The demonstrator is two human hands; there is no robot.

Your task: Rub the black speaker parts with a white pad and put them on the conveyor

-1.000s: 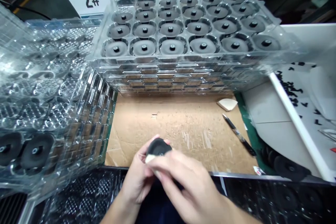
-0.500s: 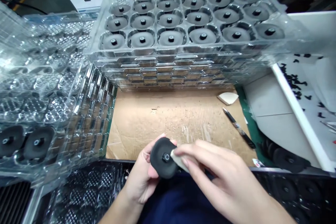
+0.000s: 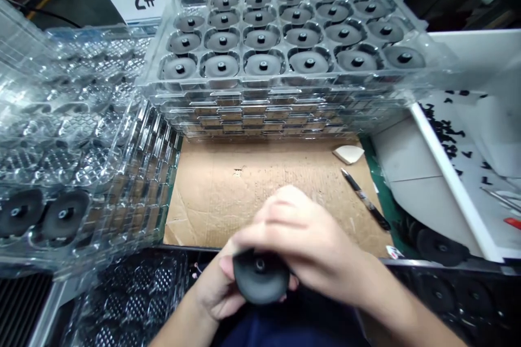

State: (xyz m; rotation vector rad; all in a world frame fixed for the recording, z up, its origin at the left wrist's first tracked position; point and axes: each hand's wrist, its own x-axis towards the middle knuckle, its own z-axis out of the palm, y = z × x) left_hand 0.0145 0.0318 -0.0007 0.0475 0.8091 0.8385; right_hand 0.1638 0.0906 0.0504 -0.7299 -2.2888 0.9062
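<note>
My left hand [image 3: 220, 288] is closed on a round black disc [image 3: 262, 282] with a short hollow stem at its centre, held above the near edge of the cardboard. The stem faces up toward me. Over the far rim of the disc curls my right hand [image 3: 303, 236], smeared a little by motion. Its fingertips are hidden, and so is the small off-white sponge wedge they pinched half a second ago. A second off-white wedge [image 3: 349, 154] lies on the cardboard sheet [image 3: 211, 190], near a black pen [image 3: 364, 198].
A stack of clear trays [image 3: 260, 84] full of similar discs stands at the back. More clear trays [image 3: 81, 135] rise at the left, with two discs [image 3: 65, 214] in the near pockets. To the right is a white bin [image 3: 456, 179] beside small black pieces [image 3: 443, 133].
My right hand has moved left and up over the disc, from beside its stem to its far rim. The disc has tilted and come slightly nearer me. The view has shifted a little.
</note>
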